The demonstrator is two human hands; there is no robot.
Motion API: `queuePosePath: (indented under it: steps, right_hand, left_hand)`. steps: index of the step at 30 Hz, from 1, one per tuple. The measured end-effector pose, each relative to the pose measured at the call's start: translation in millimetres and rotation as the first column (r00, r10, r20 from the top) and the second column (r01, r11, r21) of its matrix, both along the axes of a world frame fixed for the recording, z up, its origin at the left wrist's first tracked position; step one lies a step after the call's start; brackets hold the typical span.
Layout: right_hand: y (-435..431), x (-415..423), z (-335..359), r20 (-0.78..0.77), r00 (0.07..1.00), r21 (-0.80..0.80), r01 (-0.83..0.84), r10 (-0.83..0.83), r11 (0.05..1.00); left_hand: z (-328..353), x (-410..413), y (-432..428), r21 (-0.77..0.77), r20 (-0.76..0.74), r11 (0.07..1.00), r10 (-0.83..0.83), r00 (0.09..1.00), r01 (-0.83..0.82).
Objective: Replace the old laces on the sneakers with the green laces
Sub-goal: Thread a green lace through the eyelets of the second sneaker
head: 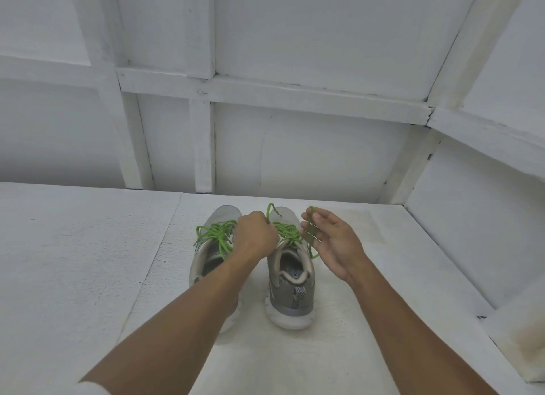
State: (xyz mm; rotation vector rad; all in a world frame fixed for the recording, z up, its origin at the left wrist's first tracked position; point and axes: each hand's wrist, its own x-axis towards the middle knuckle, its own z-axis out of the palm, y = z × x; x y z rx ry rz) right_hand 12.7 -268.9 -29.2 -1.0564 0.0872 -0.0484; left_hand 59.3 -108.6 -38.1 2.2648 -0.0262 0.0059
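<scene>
Two grey sneakers stand side by side on the white table, toes pointing away from me. The left sneaker (206,256) carries a green lace (215,232) threaded and bunched over its tongue. The right sneaker (290,279) has its own green lace (287,234) crossed through the eyelets. My left hand (256,235) is a fist over the gap between the shoes, pinching one end of that lace, which curls upward. My right hand (331,242) holds the other end, looped around its fingers, just right of the right sneaker.
The shoes rest on a white table (88,262) set into a corner. White framed wall panels (295,147) rise behind it and along the right side. A raised white ledge (513,335) runs along the right edge.
</scene>
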Motion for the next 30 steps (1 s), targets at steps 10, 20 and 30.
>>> queuePosePath:
  steps: [10, 20, 30]
  right_hand:
    - [13.4, 4.8, -3.3, 0.04, 0.991, -0.492, 0.129, -0.126, 0.861]
    - [22.5, 6.0, 4.6, 0.019, 0.998, -0.908, 0.045, -0.067, 0.416]
    - [17.7, 9.5, 8.0, -0.091, 0.994, -0.838, -0.042, -0.063, 0.544]
  left_hand:
    - [-4.0, 5.1, 2.1, -0.115, -0.047, 0.993, -0.009, 0.999, 0.003]
    - [41.5, 8.9, -3.0, 0.007, 0.147, 0.952, -0.303, 0.942, 0.305]
    - [28.7, 17.8, 7.2, 0.292, 0.167, 0.851, -0.495, 0.853, 0.437]
